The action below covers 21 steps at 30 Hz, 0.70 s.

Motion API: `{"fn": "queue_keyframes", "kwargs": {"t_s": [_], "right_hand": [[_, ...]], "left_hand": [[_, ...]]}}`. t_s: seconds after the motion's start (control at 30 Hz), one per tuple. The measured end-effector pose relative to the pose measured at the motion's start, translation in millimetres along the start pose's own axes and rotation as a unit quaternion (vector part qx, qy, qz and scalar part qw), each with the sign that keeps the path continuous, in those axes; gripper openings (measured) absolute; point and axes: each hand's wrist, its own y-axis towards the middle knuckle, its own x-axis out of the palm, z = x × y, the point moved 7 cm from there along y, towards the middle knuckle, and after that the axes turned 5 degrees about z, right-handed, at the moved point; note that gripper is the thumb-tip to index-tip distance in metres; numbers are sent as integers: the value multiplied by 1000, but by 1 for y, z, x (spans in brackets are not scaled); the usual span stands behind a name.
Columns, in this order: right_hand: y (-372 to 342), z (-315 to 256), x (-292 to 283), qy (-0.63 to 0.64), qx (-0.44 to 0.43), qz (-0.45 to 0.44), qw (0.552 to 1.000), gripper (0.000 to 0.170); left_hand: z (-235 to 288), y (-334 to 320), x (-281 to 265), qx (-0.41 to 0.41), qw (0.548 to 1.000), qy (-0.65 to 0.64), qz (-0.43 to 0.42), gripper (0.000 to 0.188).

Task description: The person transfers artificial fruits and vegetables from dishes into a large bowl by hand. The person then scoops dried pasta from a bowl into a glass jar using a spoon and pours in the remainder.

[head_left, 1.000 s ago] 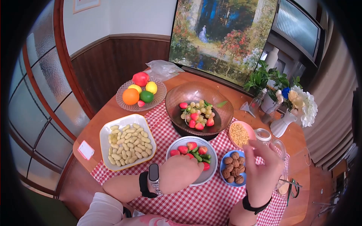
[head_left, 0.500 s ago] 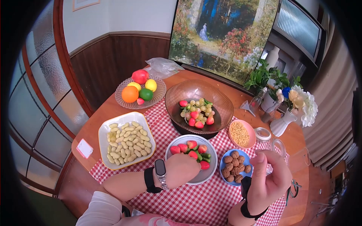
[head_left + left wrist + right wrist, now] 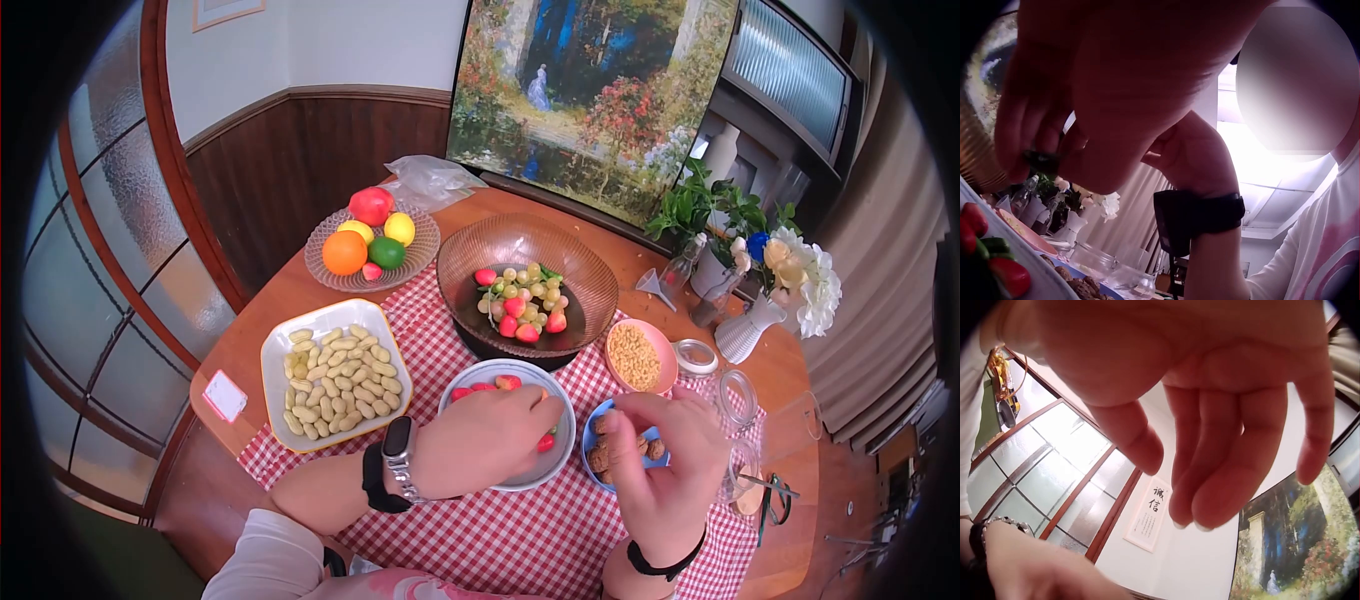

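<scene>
Left hand [image 3: 480, 442] over a bowl [image 3: 553, 463] of red fruit [image 3: 508, 382], dark green piece [image 3: 1041, 161] pinched between its fingertips, right hand [image 3: 665, 475] near walnuts [image 3: 601, 460], thumb and fingers apart

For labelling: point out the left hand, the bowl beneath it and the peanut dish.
Left hand [image 3: 475, 445]: head view, back.
Bowl [image 3: 562, 443]: head view, right inner wall.
Peanut dish [image 3: 277, 365]: head view, left wall.

The wall poster [image 3: 1147, 515] reads "誠信" in black (the smaller lines beneath are illegible).
</scene>
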Motion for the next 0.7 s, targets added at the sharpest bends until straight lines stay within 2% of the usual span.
{"fn": "queue_keyframes", "kwargs": {"t_s": [0.07,0.1,0.17,0.2,0.27,0.4,0.47,0.53,0.57,0.6,0.67,0.7], "right_hand": [[-1,-1,4,-19,-6,-23,1000,14],[-2,-1,9,-10,5,-46,999,17],[-3,0,12,-1,16,-70,997,19],[-3,-1,14,-3,-1,-82,997,20],[-5,-3,17,-4,-18,-95,995,21],[-5,-7,13,44,-29,-65,996,21],[-6,-9,9,59,-33,-52,996,22],[-10,2,-13,80,57,77,992,21],[-19,11,-23,151,130,161,967,28],[-25,10,-39,175,130,265,939,30],[-42,12,-69,144,3,460,876,29],[-40,15,-75,144,4,459,877,29]], "left_hand": [[3,2,-19,-6,993,-89,74,34],[5,1,-21,-7,993,-89,74,34],[11,-2,-37,14,974,-148,173,36],[13,-2,-37,14,973,-148,174,36],[21,-8,-48,72,948,-165,262,41],[24,-12,-50,88,941,-155,288,43],[18,-10,-49,46,942,-166,288,42],[16,-7,-47,21,949,-172,262,42],[14,-5,-43,-4,955,-178,236,43],[14,-4,-43,-4,955,-178,236,43],[15,-4,-40,-2,961,-157,229,38],[15,-3,-39,-3,960,-158,229,38]]}}
